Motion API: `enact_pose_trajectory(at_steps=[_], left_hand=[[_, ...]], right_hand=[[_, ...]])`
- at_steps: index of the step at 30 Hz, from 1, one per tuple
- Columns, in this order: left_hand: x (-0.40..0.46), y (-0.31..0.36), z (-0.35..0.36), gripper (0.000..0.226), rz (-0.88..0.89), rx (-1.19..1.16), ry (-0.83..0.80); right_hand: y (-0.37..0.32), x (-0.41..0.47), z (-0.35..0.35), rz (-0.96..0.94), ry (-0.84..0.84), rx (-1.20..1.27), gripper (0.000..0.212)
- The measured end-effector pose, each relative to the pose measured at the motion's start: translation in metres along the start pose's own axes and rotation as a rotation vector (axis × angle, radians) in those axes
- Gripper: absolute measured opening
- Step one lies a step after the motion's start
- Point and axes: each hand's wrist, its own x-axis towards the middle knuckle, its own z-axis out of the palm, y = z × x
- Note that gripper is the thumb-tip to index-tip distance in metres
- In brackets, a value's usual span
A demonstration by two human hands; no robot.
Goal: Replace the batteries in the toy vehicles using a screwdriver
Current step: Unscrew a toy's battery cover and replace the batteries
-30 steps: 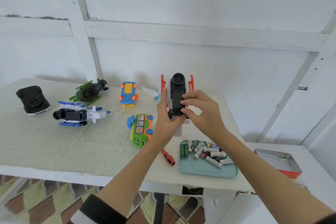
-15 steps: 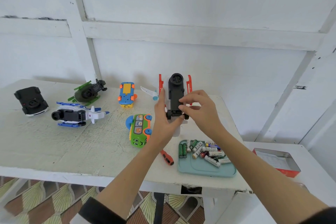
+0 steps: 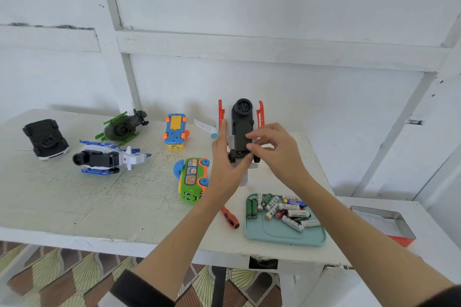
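Screwdriver [image 3: 230, 218] shaft hidden behind left forearm; battery labels unreadable.

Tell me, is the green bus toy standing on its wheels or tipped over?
Tipped over. The green bus toy lies on its side on the table, its window stickers facing up and blue wheels sticking sideways.
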Motion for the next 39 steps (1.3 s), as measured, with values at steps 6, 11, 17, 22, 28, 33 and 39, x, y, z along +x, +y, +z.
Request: enact_pose_trajectory(at_steps=[6,11,17,22,28,33,39], left_hand=[[0.01,0.006,-0.015,0.083,0.014,0.034,0.084],[0.007,0.005,-0.021,0.089,0.005,0.072,0.11],[-0.001,-0.002,-0.024,0.089,-0.005,0.086,0.133],[0.0,-0.002,-0.027,0.09,-0.029,0.099,0.138],[-0.001,-0.004,-0.027,0.089,-0.05,0.109,0.151],[0.001,-0.004,-0.025,0.091,-0.053,0.075,0.132],[0.008,-0.005,-0.014,0.09,-0.013,0.025,0.11]], right_hand=[[0.006,-0.01,-0.001,-0.061,0.191,-0.026,0.015],[0.052,-0.045,0.016,0.132,-0.154,-0.184,0.014],[0.086,-0.069,0.037,0.05,-0.572,-0.464,0.039],[0.098,-0.074,0.048,-0.219,-0.557,-0.755,0.067],[0.101,-0.078,0.058,-0.279,-0.446,-0.762,0.036],[0.101,-0.075,0.047,-0.158,-0.394,-0.566,0.03],[0.08,-0.062,0.024,-0.06,-0.137,-0.339,0.017]])
